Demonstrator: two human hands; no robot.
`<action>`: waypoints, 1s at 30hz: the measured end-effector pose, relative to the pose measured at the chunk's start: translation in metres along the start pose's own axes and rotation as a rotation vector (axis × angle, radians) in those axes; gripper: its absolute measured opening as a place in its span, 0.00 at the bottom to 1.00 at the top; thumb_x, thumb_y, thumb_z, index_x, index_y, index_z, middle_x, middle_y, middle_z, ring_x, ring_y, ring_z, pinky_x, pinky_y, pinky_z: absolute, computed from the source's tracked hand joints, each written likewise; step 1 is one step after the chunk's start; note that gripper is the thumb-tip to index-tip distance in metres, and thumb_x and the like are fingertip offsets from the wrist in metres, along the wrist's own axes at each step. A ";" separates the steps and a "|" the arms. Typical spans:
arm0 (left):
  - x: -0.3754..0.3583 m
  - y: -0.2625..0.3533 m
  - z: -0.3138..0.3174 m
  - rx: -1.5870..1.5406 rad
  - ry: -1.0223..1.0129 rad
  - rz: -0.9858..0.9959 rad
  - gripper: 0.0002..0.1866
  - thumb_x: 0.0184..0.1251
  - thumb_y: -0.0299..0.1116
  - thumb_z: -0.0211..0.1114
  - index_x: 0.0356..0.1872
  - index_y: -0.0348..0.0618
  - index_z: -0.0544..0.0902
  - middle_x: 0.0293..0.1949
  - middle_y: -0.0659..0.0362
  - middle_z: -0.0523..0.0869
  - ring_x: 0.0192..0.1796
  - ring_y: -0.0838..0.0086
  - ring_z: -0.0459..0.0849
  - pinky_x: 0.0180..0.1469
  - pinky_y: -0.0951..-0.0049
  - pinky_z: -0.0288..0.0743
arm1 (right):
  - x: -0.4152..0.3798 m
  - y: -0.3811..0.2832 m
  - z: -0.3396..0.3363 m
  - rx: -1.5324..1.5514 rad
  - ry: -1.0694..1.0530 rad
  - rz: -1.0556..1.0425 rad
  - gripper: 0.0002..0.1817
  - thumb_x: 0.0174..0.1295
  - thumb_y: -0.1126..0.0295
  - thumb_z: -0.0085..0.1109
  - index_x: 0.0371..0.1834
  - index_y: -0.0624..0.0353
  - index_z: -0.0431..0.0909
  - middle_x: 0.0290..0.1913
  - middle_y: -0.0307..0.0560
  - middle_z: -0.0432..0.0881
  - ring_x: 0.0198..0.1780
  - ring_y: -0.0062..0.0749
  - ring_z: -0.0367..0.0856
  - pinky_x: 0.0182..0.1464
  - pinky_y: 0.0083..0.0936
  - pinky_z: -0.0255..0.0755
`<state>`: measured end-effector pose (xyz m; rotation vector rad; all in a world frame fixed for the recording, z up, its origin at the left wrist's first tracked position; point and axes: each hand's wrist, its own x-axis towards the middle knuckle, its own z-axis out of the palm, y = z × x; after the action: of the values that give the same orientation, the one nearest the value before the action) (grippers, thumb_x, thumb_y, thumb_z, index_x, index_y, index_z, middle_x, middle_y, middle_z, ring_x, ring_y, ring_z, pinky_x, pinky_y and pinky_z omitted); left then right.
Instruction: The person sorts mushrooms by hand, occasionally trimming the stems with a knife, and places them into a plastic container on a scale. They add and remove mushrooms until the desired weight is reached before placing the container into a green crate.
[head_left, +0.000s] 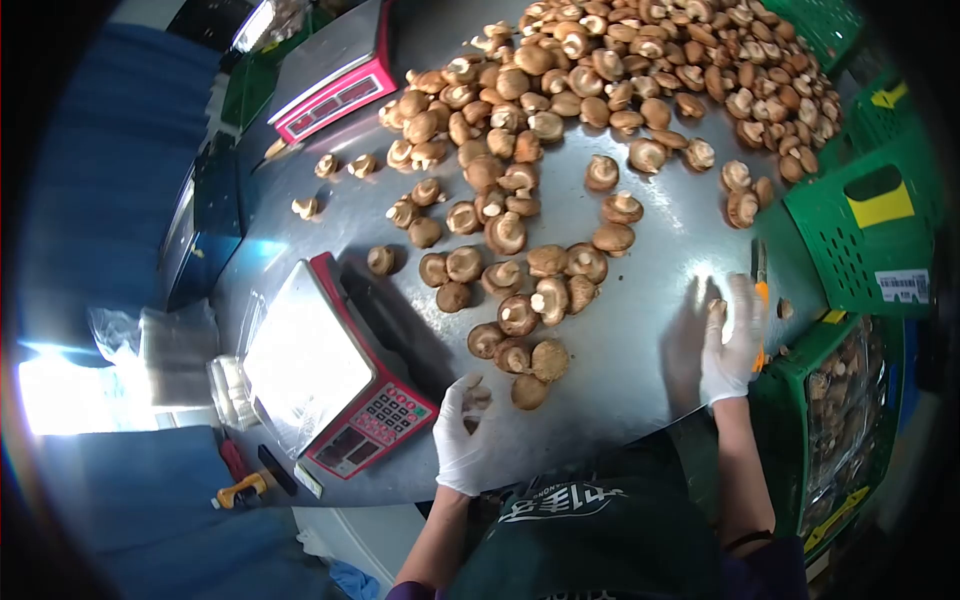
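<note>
My left hand (462,432) curling near dozens of mushrooms (550,360), right hand (735,340) lying beside one knife (762,330), pointing lengthwise away, both grips unclear, two scales (370,425).

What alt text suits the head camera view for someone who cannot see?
A gloved left hand beside a red scale and right hand by an orange tool, over a metal table scattered with brown mushrooms. A large heap lies beyond; green crates at right.

One left hand (460,437) and one right hand (735,345) showed, two scales (312,350) stood, at least three green crates (830,235) were visible, one orange-handled tool (762,335) lay, mushrooms (505,232) were piled too many to count
</note>
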<state>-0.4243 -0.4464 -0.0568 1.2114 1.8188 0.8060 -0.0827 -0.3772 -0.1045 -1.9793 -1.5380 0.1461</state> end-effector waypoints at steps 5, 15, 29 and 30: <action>0.005 0.017 0.019 0.186 0.104 0.168 0.26 0.58 0.22 0.73 0.60 0.43 0.77 0.49 0.55 0.78 0.45 0.72 0.81 0.32 0.75 0.76 | -0.009 -0.063 0.037 0.223 -0.290 -0.230 0.22 0.60 0.76 0.63 0.60 0.53 0.79 0.56 0.51 0.81 0.57 0.49 0.79 0.59 0.41 0.75; 0.035 0.064 0.046 0.253 -0.002 0.486 0.28 0.56 0.24 0.71 0.62 0.45 0.77 0.58 0.48 0.80 0.54 0.52 0.82 0.53 0.60 0.79 | -0.007 -0.081 0.073 0.270 -0.409 -0.140 0.14 0.56 0.75 0.67 0.47 0.56 0.80 0.43 0.51 0.83 0.46 0.51 0.81 0.50 0.42 0.76; 0.057 0.061 0.143 0.417 -0.344 0.642 0.33 0.58 0.28 0.73 0.65 0.41 0.72 0.54 0.47 0.81 0.54 0.51 0.82 0.54 0.58 0.78 | 0.002 0.039 -0.040 -0.439 -0.190 0.207 0.27 0.60 0.66 0.65 0.63 0.62 0.72 0.57 0.60 0.75 0.56 0.54 0.75 0.58 0.43 0.73; 0.054 0.062 0.146 0.418 -0.333 0.662 0.33 0.58 0.28 0.73 0.66 0.41 0.72 0.54 0.47 0.81 0.54 0.50 0.82 0.55 0.58 0.78 | 0.000 0.049 -0.035 -0.401 -0.173 0.198 0.27 0.61 0.66 0.63 0.63 0.62 0.72 0.57 0.60 0.75 0.56 0.55 0.75 0.58 0.43 0.73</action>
<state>-0.2828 -0.3633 -0.0902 2.1409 1.3445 0.5202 -0.0264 -0.3979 -0.1027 -2.4935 -1.5683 0.0969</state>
